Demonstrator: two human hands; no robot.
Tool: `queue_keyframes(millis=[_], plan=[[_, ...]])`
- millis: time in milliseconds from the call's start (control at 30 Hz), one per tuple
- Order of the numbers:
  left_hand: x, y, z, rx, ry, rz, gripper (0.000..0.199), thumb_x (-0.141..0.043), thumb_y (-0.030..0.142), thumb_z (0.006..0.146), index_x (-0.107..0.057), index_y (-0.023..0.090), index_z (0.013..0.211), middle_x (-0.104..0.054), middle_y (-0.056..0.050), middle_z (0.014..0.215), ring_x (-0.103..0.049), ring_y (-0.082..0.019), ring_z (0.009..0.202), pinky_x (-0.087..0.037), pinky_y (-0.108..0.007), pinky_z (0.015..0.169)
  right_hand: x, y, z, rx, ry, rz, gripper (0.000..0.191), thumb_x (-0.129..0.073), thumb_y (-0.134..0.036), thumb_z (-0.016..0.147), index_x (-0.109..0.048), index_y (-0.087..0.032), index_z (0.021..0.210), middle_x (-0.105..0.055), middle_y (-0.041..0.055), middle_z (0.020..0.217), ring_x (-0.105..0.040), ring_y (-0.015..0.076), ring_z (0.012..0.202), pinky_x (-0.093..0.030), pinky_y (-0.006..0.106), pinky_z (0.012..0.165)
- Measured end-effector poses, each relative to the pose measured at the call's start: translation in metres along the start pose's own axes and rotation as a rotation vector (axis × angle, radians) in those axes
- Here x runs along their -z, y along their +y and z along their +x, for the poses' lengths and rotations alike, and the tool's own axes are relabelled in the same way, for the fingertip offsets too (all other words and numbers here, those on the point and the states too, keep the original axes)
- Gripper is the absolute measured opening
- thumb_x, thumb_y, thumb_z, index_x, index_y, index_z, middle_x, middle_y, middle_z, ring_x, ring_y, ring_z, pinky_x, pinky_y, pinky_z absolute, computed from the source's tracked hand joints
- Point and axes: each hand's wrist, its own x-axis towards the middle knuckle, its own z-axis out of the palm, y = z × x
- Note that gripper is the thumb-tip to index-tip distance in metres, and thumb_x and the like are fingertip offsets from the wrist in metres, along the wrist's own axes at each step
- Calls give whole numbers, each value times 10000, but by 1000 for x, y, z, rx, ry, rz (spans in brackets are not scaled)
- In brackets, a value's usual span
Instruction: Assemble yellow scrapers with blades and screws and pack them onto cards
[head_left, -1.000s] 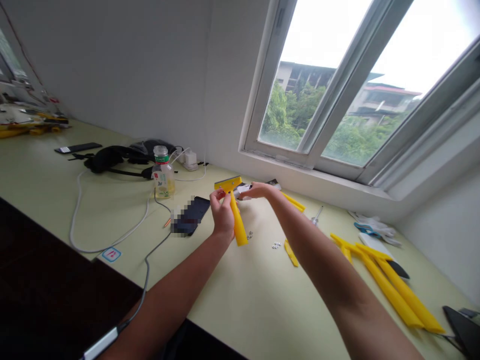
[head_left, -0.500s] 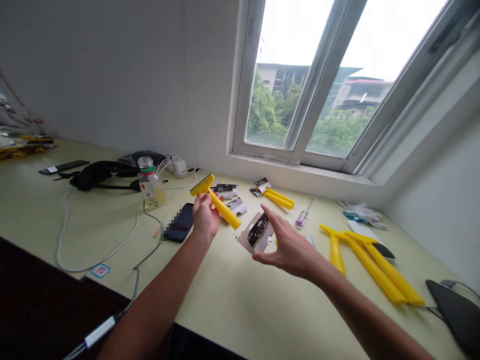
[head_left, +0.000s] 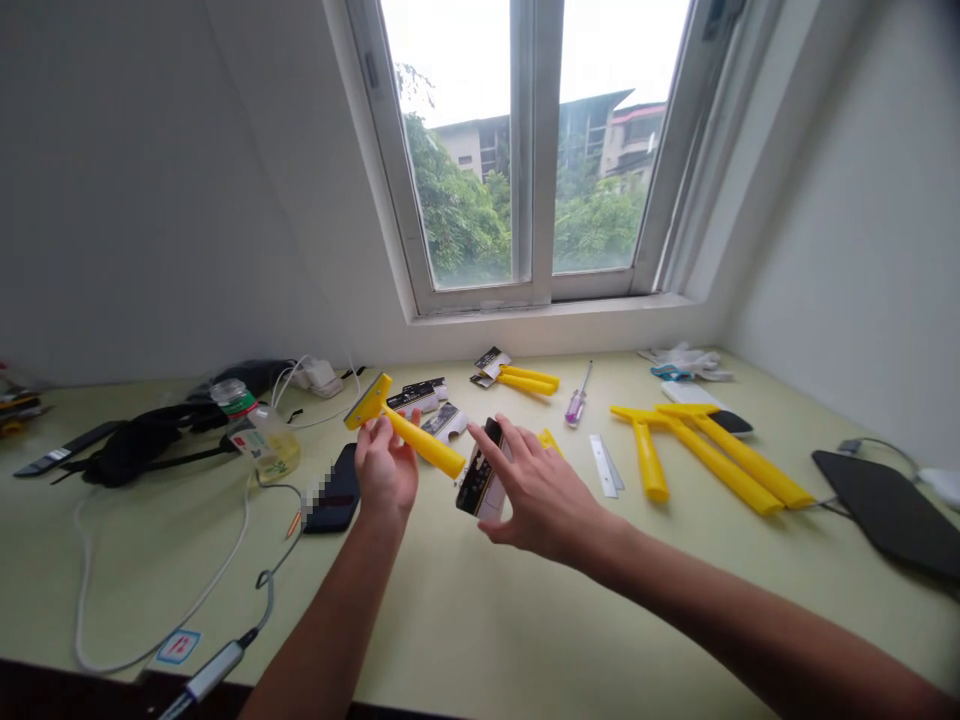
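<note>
Yellow plastic scraper [head_left: 420,441] gripped in the left hand [head_left: 385,470], while the right hand [head_left: 536,497] pinches a card packet [head_left: 480,470] at its fingertips.

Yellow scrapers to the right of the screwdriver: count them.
3, lying on the desk right of the screwdriver: a short one nearest it, then two long ones side by side. Another could be hidden where their heads overlap.

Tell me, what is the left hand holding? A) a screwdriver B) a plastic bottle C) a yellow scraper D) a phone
C. The left hand wraps around the handle of the yellow scraper, and the scraper's wide head sticks out past the fingers.
</note>
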Motion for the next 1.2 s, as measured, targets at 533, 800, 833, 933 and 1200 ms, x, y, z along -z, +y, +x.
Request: queue_keyframes(millis=[533, 800, 833, 933, 1200], plan=[[-9, -16, -34, 129, -150, 31, 195, -710, 183, 762, -598, 188, 922, -655, -25, 925, -661, -171, 942, -496, -380, 957, -21, -2, 4, 16, 263, 452, 1098, -808, -405, 650, -129, -334, 1509, -163, 134, 1570, -222, 327, 1439, -325, 535, 1121], [-12, -9, -32, 132, -9, -5, 119, -586, 148, 857, -559, 205, 958, -657, -32, 909, -679, -168, 915, -521, -373, 907, -30, -6, 3, 111, 369, 483, 939, -748, -427, 733, -189, -327, 1480, -79, 121, 1586, -182, 299, 1457, -328, 503, 1131], [-12, -10, -33, 141, -10, -13, 99, -576, 145, 863, -557, 196, 946, -658, -35, 901, -681, -167, 913, -520, -370, 911, -31, -5, 3, 140, 374, 458, 912, -737, -409, 750, -196, -312, 1479, -66, 124, 1587, -169, 296, 1460, -316, 494, 1140], [-13, -13, -37, 196, -68, -16, 90, -601, 162, 855, -561, 175, 935, -667, -47, 894, -683, -187, 946, -514, -367, 927, -30, -3, 5, 143, 388, 443, 866, -717, -391, 774, -215, -288, 1472, -88, 132, 1579, -177, 287, 1458, -322, 470, 1142], [-11, -17, -45, 124, -288, 65, 248, -694, 277, 821, -556, 224, 1020, -676, -53, 1056, -642, -265, 1099, -533, -420, 903, -5, 8, 13, 93, 313, 387, 973, -778, -401, 703, -215, -304, 1491, -224, 119, 1556, -246, 302, 1433, -348, 487, 1122]])
